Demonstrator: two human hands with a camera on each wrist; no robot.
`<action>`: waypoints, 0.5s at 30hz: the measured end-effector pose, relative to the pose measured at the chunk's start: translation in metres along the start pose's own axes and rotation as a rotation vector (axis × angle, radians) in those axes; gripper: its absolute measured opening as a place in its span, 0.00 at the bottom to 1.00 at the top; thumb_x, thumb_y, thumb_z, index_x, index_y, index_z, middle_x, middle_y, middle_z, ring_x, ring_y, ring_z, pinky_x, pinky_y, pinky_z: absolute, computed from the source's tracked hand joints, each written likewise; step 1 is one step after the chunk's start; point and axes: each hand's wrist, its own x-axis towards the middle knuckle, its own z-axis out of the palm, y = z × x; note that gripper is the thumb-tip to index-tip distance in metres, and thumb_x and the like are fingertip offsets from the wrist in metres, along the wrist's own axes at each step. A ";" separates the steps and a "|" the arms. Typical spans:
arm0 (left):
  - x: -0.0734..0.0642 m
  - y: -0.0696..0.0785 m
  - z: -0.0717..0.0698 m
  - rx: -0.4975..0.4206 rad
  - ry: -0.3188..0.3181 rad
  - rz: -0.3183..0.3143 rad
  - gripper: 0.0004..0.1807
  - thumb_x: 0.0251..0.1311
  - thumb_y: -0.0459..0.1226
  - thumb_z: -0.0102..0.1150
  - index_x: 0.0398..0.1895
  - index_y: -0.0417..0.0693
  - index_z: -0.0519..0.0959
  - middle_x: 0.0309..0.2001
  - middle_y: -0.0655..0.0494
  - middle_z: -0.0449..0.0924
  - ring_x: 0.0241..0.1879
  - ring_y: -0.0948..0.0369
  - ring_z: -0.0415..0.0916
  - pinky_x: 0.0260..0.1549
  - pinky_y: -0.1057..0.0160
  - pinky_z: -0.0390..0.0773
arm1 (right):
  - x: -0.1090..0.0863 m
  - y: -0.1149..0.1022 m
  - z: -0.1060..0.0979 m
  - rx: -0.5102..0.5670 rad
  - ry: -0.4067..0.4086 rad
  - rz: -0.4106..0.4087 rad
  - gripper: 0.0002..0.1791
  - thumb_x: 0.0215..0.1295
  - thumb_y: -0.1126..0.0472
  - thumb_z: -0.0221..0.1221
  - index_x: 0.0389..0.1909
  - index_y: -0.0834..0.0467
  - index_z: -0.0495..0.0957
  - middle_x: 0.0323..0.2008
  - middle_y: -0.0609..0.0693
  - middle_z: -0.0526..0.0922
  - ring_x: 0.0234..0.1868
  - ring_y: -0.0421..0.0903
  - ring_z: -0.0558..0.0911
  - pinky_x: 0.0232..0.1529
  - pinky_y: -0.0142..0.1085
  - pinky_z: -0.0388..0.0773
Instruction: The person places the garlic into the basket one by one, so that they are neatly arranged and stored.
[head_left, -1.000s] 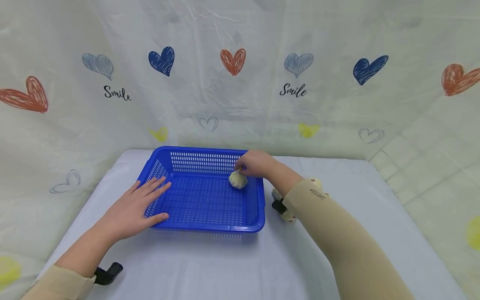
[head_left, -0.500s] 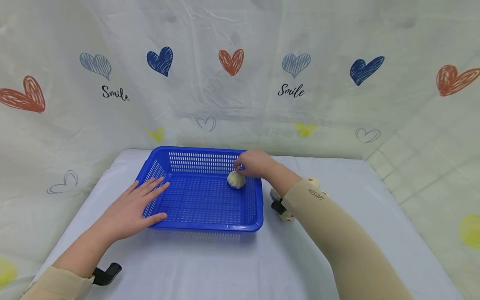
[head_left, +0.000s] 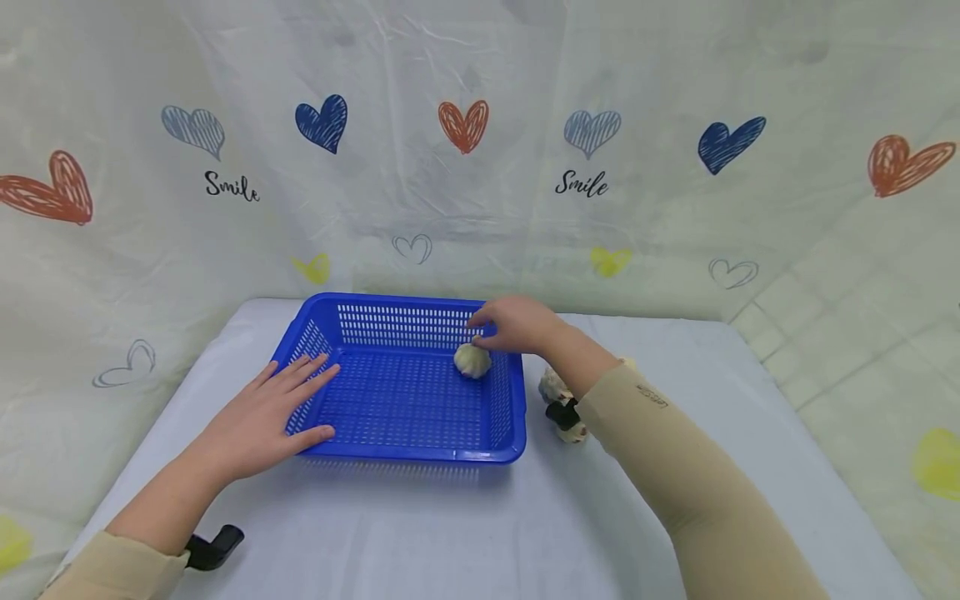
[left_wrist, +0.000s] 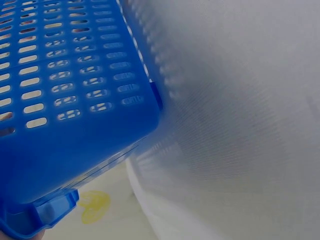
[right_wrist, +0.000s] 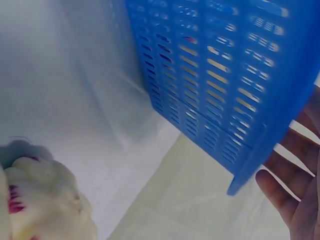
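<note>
In the head view, a single garlic bulb sits inside the blue plastic basket, near its right wall. My right hand is over the basket's right rim, thumb and fingers parted just above the bulb's stem. The right wrist view shows those fingers spread beyond the basket wall, holding nothing visible. My left hand rests with spread, straight fingers on the basket's left rim. More garlic bulbs lie right of the basket, partly hidden by my right forearm; purple marks show on one bulb close up.
A white cloth covers the table beneath the basket. Behind it hangs a pale sheet printed with hearts and words. Black wrist mounts sit at both wrists.
My right fingers have let go of the garlic bulb and drawn slightly up and right, leaving it in the basket. My left hand has stayed on the rim.
</note>
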 end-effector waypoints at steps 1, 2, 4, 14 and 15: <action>0.000 0.000 0.000 -0.001 0.001 0.002 0.46 0.62 0.66 0.53 0.79 0.57 0.55 0.78 0.50 0.50 0.77 0.45 0.45 0.74 0.41 0.41 | -0.003 0.001 -0.002 0.010 0.011 -0.006 0.20 0.66 0.48 0.63 0.55 0.51 0.84 0.54 0.46 0.84 0.57 0.46 0.80 0.60 0.45 0.76; 0.000 0.000 -0.001 -0.002 0.002 0.004 0.46 0.62 0.66 0.53 0.79 0.57 0.54 0.78 0.50 0.50 0.77 0.45 0.44 0.74 0.41 0.41 | -0.007 0.001 -0.003 0.016 0.022 -0.012 0.20 0.66 0.48 0.63 0.55 0.51 0.84 0.53 0.46 0.85 0.57 0.46 0.81 0.60 0.45 0.76; 0.000 0.000 -0.001 0.000 0.004 0.009 0.46 0.63 0.65 0.53 0.79 0.57 0.54 0.78 0.50 0.50 0.77 0.46 0.44 0.74 0.41 0.41 | -0.014 0.002 -0.006 0.015 0.046 -0.025 0.19 0.66 0.48 0.63 0.54 0.51 0.85 0.51 0.47 0.85 0.54 0.46 0.82 0.57 0.45 0.77; -0.001 0.001 -0.001 0.008 0.010 0.020 0.46 0.63 0.65 0.53 0.79 0.58 0.54 0.78 0.49 0.50 0.76 0.44 0.46 0.73 0.39 0.43 | -0.060 0.011 -0.013 -0.055 0.103 -0.060 0.17 0.65 0.49 0.64 0.50 0.52 0.86 0.46 0.48 0.87 0.48 0.47 0.84 0.50 0.45 0.81; -0.001 0.002 -0.001 0.009 0.012 0.022 0.46 0.63 0.65 0.53 0.79 0.58 0.54 0.78 0.49 0.50 0.76 0.44 0.47 0.73 0.39 0.43 | -0.065 0.012 -0.012 -0.069 0.114 -0.065 0.17 0.64 0.49 0.64 0.50 0.52 0.86 0.45 0.47 0.87 0.47 0.47 0.84 0.50 0.44 0.81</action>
